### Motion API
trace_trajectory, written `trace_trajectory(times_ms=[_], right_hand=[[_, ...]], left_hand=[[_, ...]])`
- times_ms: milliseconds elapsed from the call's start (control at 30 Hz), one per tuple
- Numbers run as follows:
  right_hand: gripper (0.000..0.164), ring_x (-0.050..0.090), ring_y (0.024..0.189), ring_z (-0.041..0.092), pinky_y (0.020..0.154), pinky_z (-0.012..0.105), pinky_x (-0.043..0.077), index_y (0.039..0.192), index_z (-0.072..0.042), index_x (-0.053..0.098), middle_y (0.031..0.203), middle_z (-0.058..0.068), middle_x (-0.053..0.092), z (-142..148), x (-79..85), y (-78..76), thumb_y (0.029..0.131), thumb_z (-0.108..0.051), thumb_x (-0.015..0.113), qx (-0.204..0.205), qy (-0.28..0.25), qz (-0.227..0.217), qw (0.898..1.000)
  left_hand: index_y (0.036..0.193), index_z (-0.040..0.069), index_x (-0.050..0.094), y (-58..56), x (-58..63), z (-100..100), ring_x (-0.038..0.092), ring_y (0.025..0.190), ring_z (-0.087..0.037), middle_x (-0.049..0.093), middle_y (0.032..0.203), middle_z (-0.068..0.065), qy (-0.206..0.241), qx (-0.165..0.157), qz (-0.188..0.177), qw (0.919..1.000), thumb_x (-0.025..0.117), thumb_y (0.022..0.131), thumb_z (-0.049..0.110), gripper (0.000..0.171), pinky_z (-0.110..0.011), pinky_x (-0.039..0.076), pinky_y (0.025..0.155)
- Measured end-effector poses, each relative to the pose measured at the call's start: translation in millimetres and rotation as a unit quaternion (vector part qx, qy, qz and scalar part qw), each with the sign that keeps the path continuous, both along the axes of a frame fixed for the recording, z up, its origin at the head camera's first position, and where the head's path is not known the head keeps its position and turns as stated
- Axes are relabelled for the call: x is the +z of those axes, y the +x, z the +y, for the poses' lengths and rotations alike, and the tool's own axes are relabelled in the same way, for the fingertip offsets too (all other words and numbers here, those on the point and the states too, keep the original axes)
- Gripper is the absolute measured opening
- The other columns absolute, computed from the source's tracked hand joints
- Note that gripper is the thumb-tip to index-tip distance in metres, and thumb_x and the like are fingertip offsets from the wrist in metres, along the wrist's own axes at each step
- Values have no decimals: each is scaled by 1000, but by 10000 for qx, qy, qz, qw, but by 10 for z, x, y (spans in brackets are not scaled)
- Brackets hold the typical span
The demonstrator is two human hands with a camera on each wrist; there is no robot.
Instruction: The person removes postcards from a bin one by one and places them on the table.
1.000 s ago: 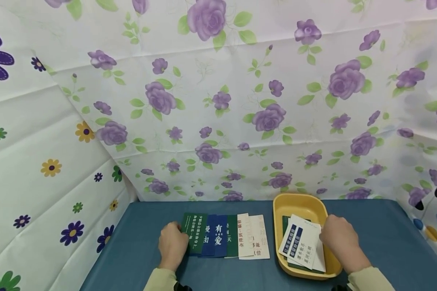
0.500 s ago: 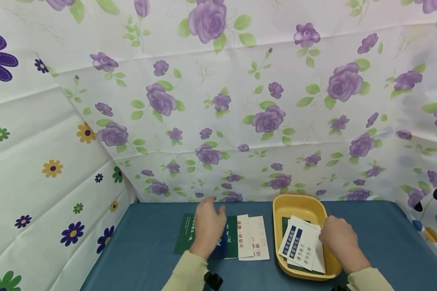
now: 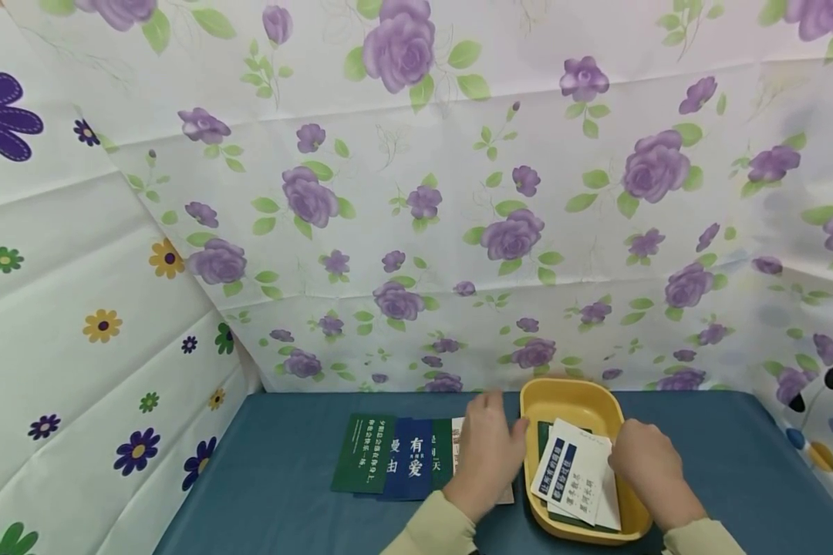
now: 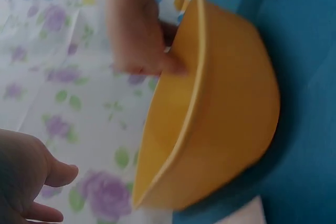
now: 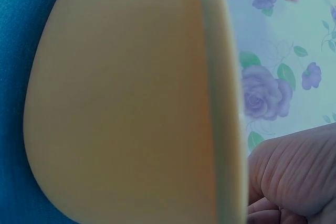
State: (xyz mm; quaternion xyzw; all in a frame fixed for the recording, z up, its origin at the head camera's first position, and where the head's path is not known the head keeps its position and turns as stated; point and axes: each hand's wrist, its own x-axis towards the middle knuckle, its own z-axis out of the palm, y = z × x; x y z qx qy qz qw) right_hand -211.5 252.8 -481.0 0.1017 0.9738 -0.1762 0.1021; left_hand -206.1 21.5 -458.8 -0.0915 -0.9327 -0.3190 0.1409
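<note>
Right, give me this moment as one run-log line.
left hand: hovers over right end of card row | right hand: grips right rim of yellow tray | white-topped cards: inside tray

At lower centre the left hand [image 3: 484,455] hovers over overlapping cards [image 3: 406,459], while lower right the right hand [image 3: 647,466] grips a yellow tray [image 3: 571,399].

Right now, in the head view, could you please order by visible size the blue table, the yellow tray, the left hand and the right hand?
1. Blue table
2. Yellow tray
3. Left hand and right hand: they look nearly alike, so I leave them unranked.
</note>
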Motion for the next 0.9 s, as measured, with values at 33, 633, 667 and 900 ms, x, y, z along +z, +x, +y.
trace_trajectory(times_ms=[33, 633, 667, 900], right_hand=[[14, 50, 52, 21, 45, 30, 37, 69, -2, 58, 59, 8, 49, 0, -4, 3, 82, -7, 59, -2, -3, 12, 10000], [12, 52, 51, 21, 43, 31, 38, 72, 0, 60, 59, 9, 51, 5, 1, 6, 82, -7, 59, 8, -81, 38, 10000], [13, 52, 50, 21, 43, 31, 37, 70, -1, 60, 58, 8, 51, 3, 1, 10, 82, -7, 59, 7, -84, 40, 10000], [15, 53, 52, 21, 44, 32, 39, 69, -3, 59, 60, 9, 53, 2, 10, 9, 83, -8, 58, 9, -66, -35, 10000]], left_hand=[[126, 6, 52, 15, -12, 56, 55, 112, -22, 57, 120, -11, -24, -68, -53, 10000, 62, 88, 40, 52, -35, 51, 87], [112, 9, 55, 113, -296, 651, 55, 97, -12, 57, 105, -4, -1216, -476, -592, 9897, 66, 84, 45, 47, -26, 52, 73], [113, 8, 55, 114, -318, 670, 56, 97, -13, 57, 104, -4, -1268, -484, -639, 9887, 66, 84, 44, 48, -26, 52, 72], [118, 2, 54, 103, -447, 769, 56, 97, -15, 58, 105, -9, -1569, -643, -964, 9808, 68, 83, 42, 56, -25, 52, 75]])
